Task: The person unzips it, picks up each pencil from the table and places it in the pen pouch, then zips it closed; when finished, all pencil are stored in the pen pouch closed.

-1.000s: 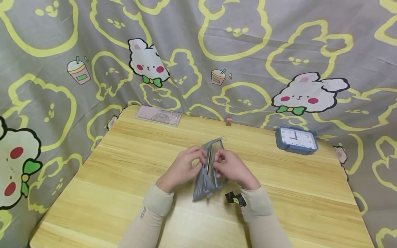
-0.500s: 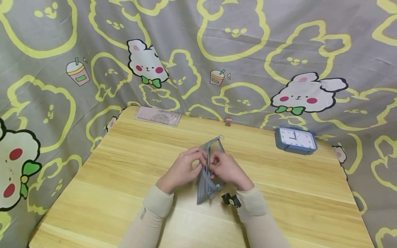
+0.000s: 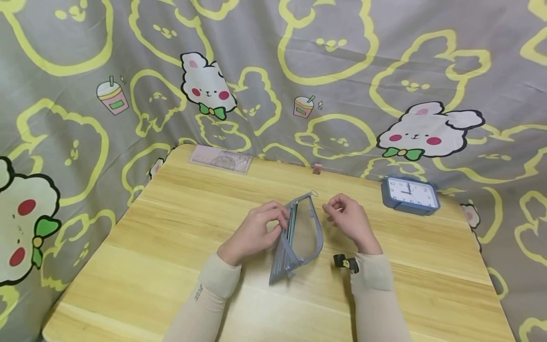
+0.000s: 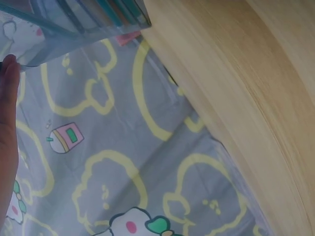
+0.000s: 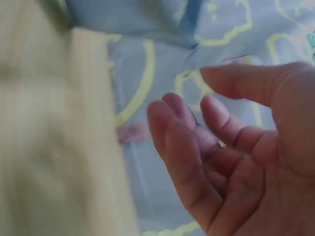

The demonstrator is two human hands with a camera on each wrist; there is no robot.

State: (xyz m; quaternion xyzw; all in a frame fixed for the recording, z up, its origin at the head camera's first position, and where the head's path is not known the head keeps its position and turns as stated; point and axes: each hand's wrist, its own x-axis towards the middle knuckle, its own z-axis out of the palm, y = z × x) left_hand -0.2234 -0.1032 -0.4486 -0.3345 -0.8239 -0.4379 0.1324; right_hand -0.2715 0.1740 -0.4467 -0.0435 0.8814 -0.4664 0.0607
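A grey-blue see-through zip pouch (image 3: 283,266) stands in the middle of the table in the head view, its mouth spread wide. Several slim pen-like sticks (image 4: 115,12), some teal, show through its wall in the left wrist view. My left hand (image 3: 256,230) pinches the pouch's left rim between thumb and fingers. To the right of the pouch, apart from it, hovers my right hand (image 3: 352,221). Its fingers are loosely curled with nothing between them, as the right wrist view also shows. What lies at the bottom of the pouch is partly hidden.
A blue alarm clock (image 3: 411,195) sits at the back right of the wooden table (image 3: 171,228). A flat pinkish printed sheet or case (image 3: 220,159) lies at the back left. Between them is a small pink block (image 3: 317,168). A patterned curtain (image 3: 256,47) hangs behind.
My right hand has come out of the pouch's mouth and moved to the right. The mouth now stands wider. My left hand has stayed at the left rim.
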